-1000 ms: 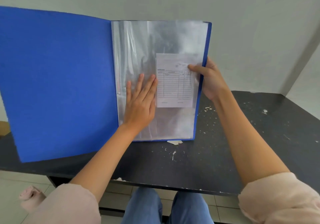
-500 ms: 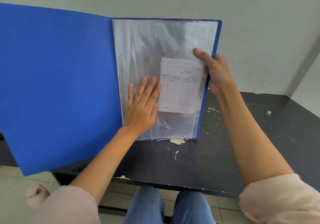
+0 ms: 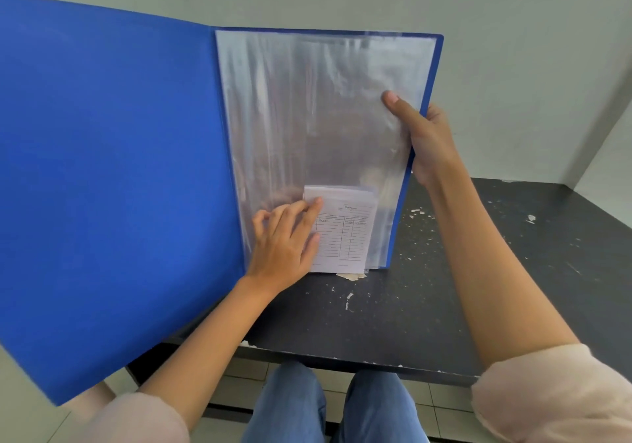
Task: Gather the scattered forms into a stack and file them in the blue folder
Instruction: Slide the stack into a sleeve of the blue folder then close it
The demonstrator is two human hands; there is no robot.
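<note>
The blue folder [image 3: 102, 169] is open and held upright, its bottom edge resting on the black table [image 3: 376, 323]. Its clear plastic sleeves [image 3: 307, 117] fill the right half. A small stack of white ruled forms [image 3: 345, 237] sits inside a sleeve at the very bottom. My left hand [image 3: 284, 241] lies over the sleeve with its fingers partly bent, touching the forms' left edge. My right hand [image 3: 424, 134] grips the folder's right edge, thumb across the sleeves and fingers behind the cover.
The table's paint is chipped, with white flecks and a torn scrap [image 3: 352, 275] under the folder. A pale wall rises behind. My knees in blue jeans [image 3: 325, 405] show below the table's front edge, above a tiled floor.
The forms have slid down inside the sleeve from mid-page to the bottom. The folder has been raised more upright. My left hand followed the forms down; my right hand stays at the right edge.
</note>
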